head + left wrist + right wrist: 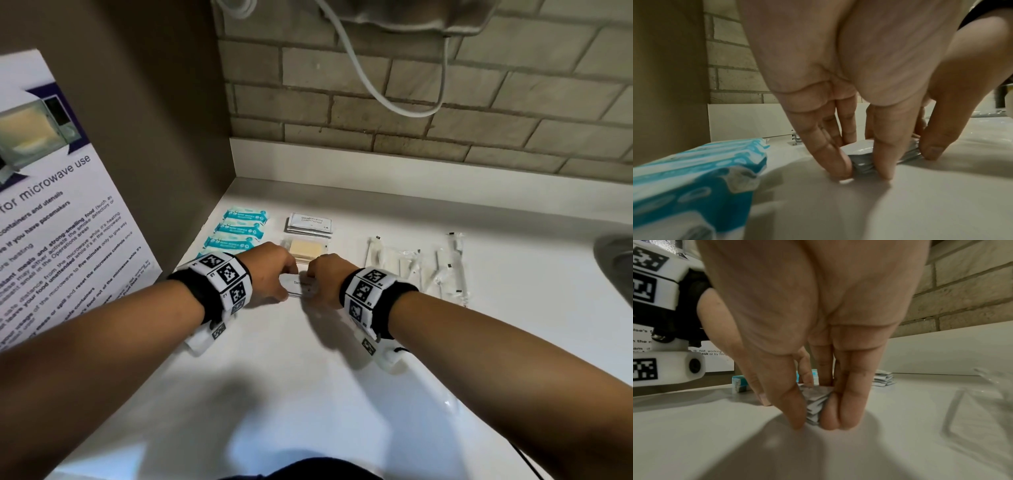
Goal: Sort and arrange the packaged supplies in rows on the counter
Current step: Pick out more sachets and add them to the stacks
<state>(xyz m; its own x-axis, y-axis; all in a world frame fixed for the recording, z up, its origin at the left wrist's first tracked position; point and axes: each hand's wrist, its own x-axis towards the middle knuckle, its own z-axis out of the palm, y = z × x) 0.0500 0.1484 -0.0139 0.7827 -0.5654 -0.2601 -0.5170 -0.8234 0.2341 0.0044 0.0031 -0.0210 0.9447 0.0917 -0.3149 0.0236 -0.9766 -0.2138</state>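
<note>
Both hands on a small stack of white sachets (297, 286) lying on the desk (308, 394), centre. Left hand (270, 270) pinches its 9 o'clock end, right hand (327, 279) its 3 o'clock end. Blue wipe packs (239, 231) at 11 o'clock; shampoo sachets (310, 222) at 12 o'clock.

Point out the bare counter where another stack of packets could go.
The counter is bare in front of both hands. It is also bare between the clear wrapped sticks and the sink. It is crowded behind the hands: wipes, shampoo sachets, soap.
</note>
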